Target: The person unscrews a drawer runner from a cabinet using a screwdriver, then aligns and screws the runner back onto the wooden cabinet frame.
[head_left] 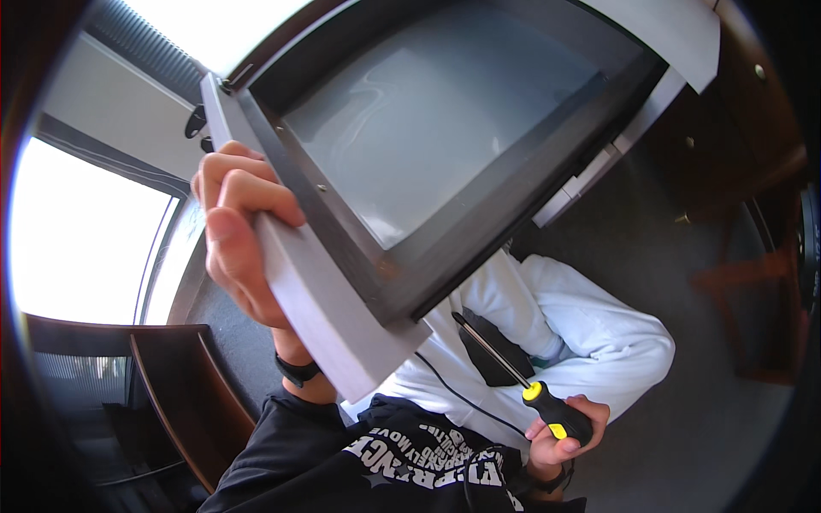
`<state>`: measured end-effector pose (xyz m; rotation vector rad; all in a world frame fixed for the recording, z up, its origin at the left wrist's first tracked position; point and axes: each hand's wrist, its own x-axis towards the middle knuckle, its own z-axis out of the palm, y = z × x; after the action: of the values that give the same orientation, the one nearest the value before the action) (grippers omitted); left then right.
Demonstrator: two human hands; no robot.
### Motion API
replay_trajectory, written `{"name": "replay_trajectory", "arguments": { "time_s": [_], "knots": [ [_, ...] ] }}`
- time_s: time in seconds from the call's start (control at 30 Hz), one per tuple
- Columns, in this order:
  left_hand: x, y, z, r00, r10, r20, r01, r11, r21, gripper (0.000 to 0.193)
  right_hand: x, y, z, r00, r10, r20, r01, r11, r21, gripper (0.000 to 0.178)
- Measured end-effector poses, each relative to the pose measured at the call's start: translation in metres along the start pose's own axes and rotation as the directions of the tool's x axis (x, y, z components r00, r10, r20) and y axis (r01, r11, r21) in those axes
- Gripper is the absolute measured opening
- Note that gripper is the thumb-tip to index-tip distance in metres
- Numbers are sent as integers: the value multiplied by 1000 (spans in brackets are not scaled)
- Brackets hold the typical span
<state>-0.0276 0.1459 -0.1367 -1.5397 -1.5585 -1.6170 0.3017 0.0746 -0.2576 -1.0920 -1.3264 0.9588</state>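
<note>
A drawer-like unit (321,312) with pale side boards and a dark inner frame is tilted up in front of me. A clear, reflective panel (445,128) fills its middle. My left hand (241,227) is closed around the edge of the pale left board, fingers over the top. Low on the right, my right hand (596,421) wraps the black and yellow handle of a screwdriver (552,410). Its metal shaft points up and left toward the unit's lower corner, with the tip apart from the board. Small screw heads show along the dark frame.
My bent legs in white trousers (599,333) lie under the unit. A thin black cable (470,403) crosses my lap. Brown wooden furniture (184,385) stands at the lower left, below a bright window (90,231). Dark wooden fronts with knobs (727,128) are at the right.
</note>
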Motion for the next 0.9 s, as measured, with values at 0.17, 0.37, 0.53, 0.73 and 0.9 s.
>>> {"name": "replay_trajectory", "arguments": {
  "time_s": [0.17, 0.37, 0.53, 0.73, 0.9],
  "knots": [
    [2, -17, -3, 948, 295, 119, -284, 953, -102, 46, 6, -8, 10, 1000, -13, -27, 12, 1000, -26, 71],
    [20, -49, -26, 721, 635, 277, -614, 771, -170, 63, 1, -1, 2, 995, -82, -48, 80, 996, -46, 67],
    [22, -41, -33, 702, 611, 367, -592, 786, -176, 74, 5, -5, 5, 998, -64, 27, 64, 998, 0, 67],
    [31, -43, -40, 673, 574, 466, -554, 809, -197, 76, 9, -3, 11, 987, -160, 12, 160, 980, -116, 69],
    [35, -40, -45, 636, 601, 484, -600, 780, -179, 75, 3, 0, 3, 992, -76, 97, 65, 992, 105, 65]
  ]
}}
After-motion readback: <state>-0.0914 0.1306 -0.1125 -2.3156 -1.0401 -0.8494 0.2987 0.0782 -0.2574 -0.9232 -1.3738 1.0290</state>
